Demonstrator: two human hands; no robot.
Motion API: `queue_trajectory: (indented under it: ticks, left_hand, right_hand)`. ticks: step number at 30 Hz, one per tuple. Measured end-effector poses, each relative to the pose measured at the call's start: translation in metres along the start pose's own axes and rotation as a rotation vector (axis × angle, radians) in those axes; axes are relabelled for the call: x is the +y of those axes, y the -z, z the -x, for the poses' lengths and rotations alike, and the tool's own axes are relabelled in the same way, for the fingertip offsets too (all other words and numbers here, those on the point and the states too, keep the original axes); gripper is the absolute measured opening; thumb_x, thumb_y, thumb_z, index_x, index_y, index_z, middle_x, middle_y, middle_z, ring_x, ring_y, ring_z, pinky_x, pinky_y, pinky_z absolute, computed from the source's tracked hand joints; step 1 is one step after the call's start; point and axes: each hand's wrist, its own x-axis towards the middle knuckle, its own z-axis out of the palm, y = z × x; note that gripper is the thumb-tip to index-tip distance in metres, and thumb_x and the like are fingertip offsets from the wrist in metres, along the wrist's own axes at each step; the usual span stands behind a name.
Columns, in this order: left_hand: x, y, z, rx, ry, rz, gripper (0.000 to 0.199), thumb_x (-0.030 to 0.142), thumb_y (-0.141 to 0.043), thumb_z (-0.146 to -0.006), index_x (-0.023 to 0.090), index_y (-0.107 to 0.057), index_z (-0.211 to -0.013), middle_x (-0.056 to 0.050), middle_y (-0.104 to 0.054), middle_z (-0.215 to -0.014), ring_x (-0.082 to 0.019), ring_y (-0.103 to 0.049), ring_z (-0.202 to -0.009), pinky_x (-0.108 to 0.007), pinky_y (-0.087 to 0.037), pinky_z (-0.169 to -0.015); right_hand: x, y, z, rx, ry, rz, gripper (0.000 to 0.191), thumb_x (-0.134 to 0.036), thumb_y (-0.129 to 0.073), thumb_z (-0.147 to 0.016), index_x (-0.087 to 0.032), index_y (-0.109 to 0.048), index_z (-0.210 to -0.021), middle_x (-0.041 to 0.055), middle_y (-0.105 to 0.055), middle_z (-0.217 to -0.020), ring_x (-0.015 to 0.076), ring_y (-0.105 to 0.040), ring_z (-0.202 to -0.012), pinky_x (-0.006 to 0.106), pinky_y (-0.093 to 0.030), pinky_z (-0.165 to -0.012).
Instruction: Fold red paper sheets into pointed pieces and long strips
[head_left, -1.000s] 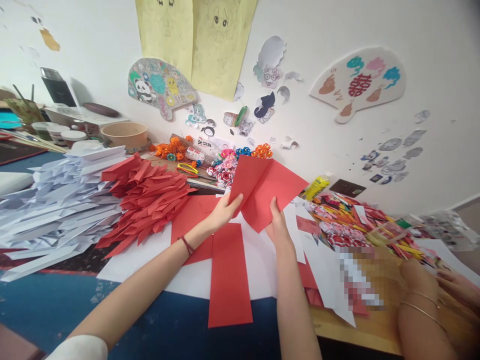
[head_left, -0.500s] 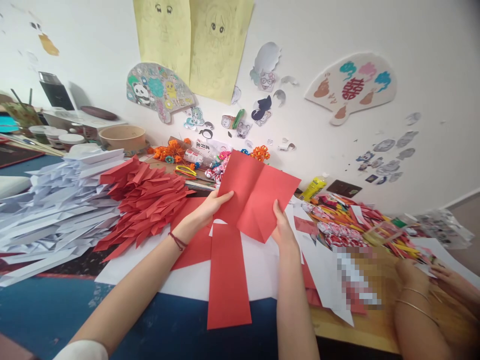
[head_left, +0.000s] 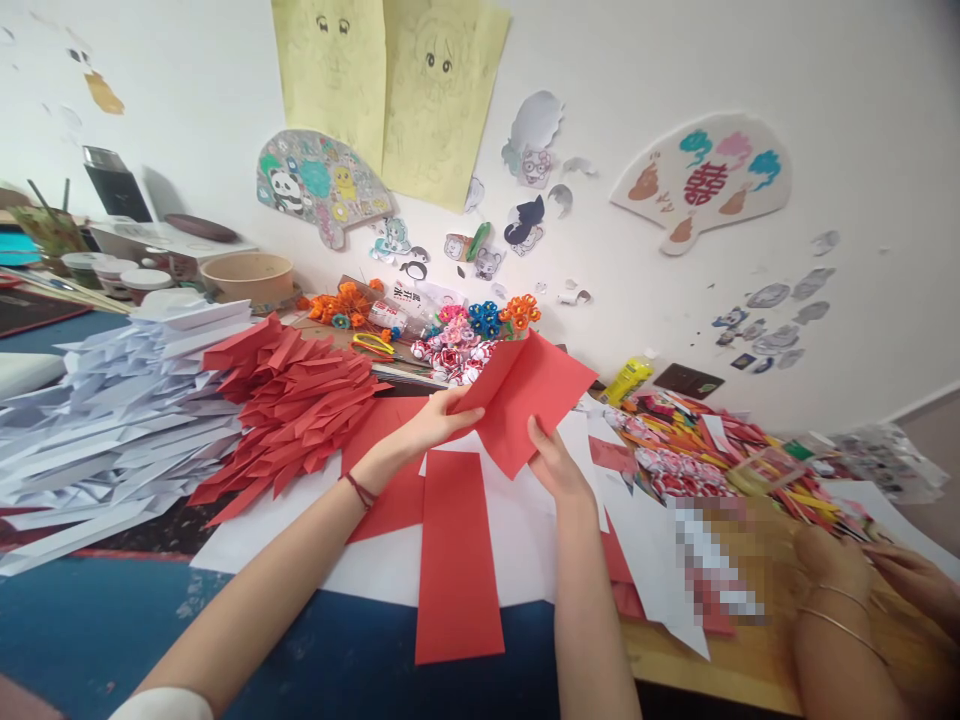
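Observation:
Between my two hands is a creased sheet of red paper, raised above the table and partly folded along its middle. My left hand pinches its left flap, thumb on the near side. My right hand grips the lower right part with the thumb in front; its other fingers are behind the paper. Below lies a red paper strip, flat on white sheets and reaching over their front edge. Another red sheet lies partly under my left forearm.
To the left are piles of folded white strips and folded red strips. Paper flowers stand by the wall. At the right, another person's hands work beside a heap of coloured pieces.
My left hand has moved slightly right and turned the left flap inward, so the red sheet is more closed. My right hand has shifted a little left along it.

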Motion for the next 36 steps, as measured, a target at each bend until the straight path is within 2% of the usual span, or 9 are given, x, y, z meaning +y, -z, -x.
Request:
queue_trajectory:
  ticks: [3,8,11,15,23,30,36]
  left_hand:
    - [-0.007,-0.002,-0.002,-0.041,-0.151,-0.231,0.052,0.038,-0.06,-0.085,0.021,-0.053,-0.133,-0.01,-0.053,-0.138,-0.03,-0.05,-0.125,-0.045,-0.04,-0.106]
    - [-0.015,-0.008,-0.001,-0.046,-0.358,-0.638,0.066,0.028,-0.052,-0.088,0.027,-0.027,-0.149,-0.005,-0.024,-0.156,-0.024,-0.025,-0.142,-0.042,-0.024,-0.117]
    - [-0.017,-0.012,0.002,-0.043,-0.41,-0.861,0.069,0.026,-0.051,-0.088,0.028,-0.02,-0.151,-0.005,-0.017,-0.158,-0.025,-0.022,-0.143,-0.043,-0.024,-0.117]
    - [-0.017,-0.017,0.005,-0.014,-0.392,-1.061,0.069,0.029,-0.048,-0.09,0.029,-0.017,-0.151,-0.005,-0.015,-0.158,-0.028,-0.018,-0.144,-0.047,-0.023,-0.115]
    - [-0.024,-0.02,0.005,0.014,-0.413,-1.186,0.068,0.034,-0.045,-0.092,0.027,-0.014,-0.152,-0.007,-0.01,-0.159,-0.03,-0.011,-0.146,-0.047,-0.021,-0.114]
    - [-0.024,-0.02,0.006,0.013,-0.385,-1.22,0.073,0.022,-0.047,-0.088,0.026,-0.012,-0.152,-0.008,-0.006,-0.159,-0.029,-0.012,-0.146,-0.046,-0.021,-0.113]
    - [-0.024,-0.02,0.007,0.03,-0.417,-1.208,0.072,0.019,-0.046,-0.087,0.028,-0.015,-0.151,-0.007,-0.007,-0.159,-0.028,-0.016,-0.145,-0.046,-0.022,-0.112]
  right_hand:
    - [0.001,-0.002,-0.001,-0.059,-0.016,-0.001,0.06,-0.047,-0.066,-0.081,-0.031,-0.046,-0.135,0.0028,-0.054,-0.137,0.0265,-0.045,-0.131,0.048,-0.04,-0.108]
    - [0.006,-0.004,-0.004,-0.126,-0.025,-0.016,0.062,-0.047,-0.069,-0.078,-0.035,-0.046,-0.135,-0.0007,-0.046,-0.144,0.0236,-0.042,-0.133,0.045,-0.037,-0.11]
    - [0.01,-0.002,-0.006,-0.15,-0.035,-0.006,0.063,-0.045,-0.071,-0.076,-0.035,-0.048,-0.134,-0.0018,-0.04,-0.148,0.0217,-0.037,-0.137,0.044,-0.034,-0.113]
    - [0.015,-0.001,-0.006,-0.146,-0.033,-0.024,0.06,-0.04,-0.071,-0.078,-0.036,-0.048,-0.134,-0.0026,-0.041,-0.147,0.0202,-0.036,-0.138,0.044,-0.032,-0.114]
    - [0.018,0.0,-0.008,-0.096,-0.005,-0.07,0.053,-0.037,-0.07,-0.077,-0.033,-0.055,-0.128,-0.002,-0.047,-0.143,0.0237,-0.041,-0.134,0.048,-0.034,-0.113]
    - [0.011,-0.001,-0.01,-0.036,0.063,-0.101,0.056,-0.038,-0.072,-0.073,-0.033,-0.057,-0.126,-0.0018,-0.045,-0.145,0.0264,-0.038,-0.136,0.051,-0.032,-0.113]
    - [0.007,-0.005,-0.009,-0.06,0.083,-0.086,0.056,-0.041,-0.072,-0.072,-0.034,-0.057,-0.126,-0.0018,-0.046,-0.144,0.0253,-0.037,-0.137,0.05,-0.03,-0.115]
